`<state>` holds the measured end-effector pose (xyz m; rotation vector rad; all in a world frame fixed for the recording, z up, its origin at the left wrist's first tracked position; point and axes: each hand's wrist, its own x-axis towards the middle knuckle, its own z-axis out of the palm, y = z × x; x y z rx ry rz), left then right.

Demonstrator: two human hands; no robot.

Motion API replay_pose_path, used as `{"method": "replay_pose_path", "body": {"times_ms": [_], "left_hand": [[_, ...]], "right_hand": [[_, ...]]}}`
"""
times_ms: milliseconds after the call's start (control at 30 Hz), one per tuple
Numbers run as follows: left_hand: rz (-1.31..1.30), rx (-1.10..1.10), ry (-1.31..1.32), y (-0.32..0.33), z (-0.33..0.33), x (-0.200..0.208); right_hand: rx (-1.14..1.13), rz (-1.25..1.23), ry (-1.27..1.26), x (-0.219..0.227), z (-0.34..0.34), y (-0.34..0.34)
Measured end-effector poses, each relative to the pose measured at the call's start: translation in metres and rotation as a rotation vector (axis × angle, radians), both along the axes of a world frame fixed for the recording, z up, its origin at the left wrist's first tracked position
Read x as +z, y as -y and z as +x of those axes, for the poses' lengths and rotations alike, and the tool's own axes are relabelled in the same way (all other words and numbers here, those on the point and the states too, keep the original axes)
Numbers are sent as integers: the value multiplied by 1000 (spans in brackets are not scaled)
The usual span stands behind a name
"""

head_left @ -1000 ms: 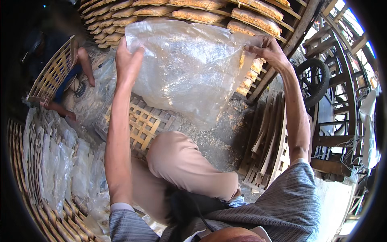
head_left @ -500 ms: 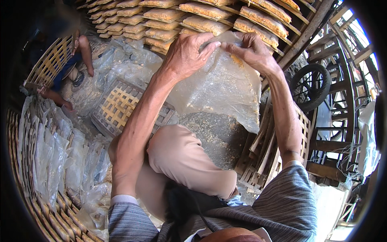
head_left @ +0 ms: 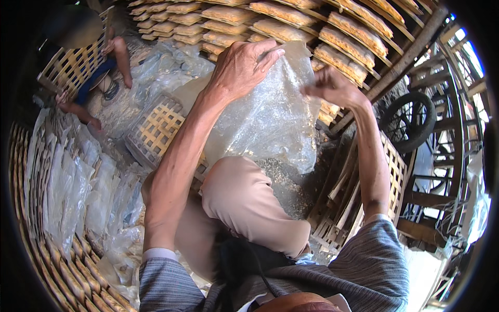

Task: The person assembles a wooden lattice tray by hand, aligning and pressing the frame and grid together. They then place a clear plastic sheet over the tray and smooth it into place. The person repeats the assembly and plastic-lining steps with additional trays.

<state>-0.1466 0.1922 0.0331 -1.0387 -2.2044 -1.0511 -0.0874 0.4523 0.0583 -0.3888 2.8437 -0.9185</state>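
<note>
Rows of orange-crusted slabs (head_left: 283, 30) span the top of the frame; plastic sheets (head_left: 67, 179) drape a stack at lower left; crumb-strewn floor (head_left: 293, 200) shows near centre. Mid-frame, one clear sheet (head_left: 262, 122) hangs, apparently lifted free but not laid down. The left hand's (head_left: 236, 70) fingers pinch its top edge; the right hand (head_left: 338, 89) blurs beside it, grip unclear.

The head-worn fisheye looks down closely over left hand (head_left: 240, 71) and right hand (head_left: 337, 89).
</note>
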Motion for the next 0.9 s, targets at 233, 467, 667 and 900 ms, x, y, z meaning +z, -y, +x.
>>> {"method": "replay_pose_path", "body": {"times_ms": [233,467,667,900], "left_hand": [[129,-41,162,5,-4,-6],[190,94,-9,37,-28,-13],[241,134,67,73,-26,7],[325,170,7,89,-31,4]], "right_hand": [[-35,-152,-44,-20,-15,11],[-73,-188,-51,-42,-17,1],[16,-263,116,-65,-31,-2],[-134,-287,18,-76,-36,28]]}}
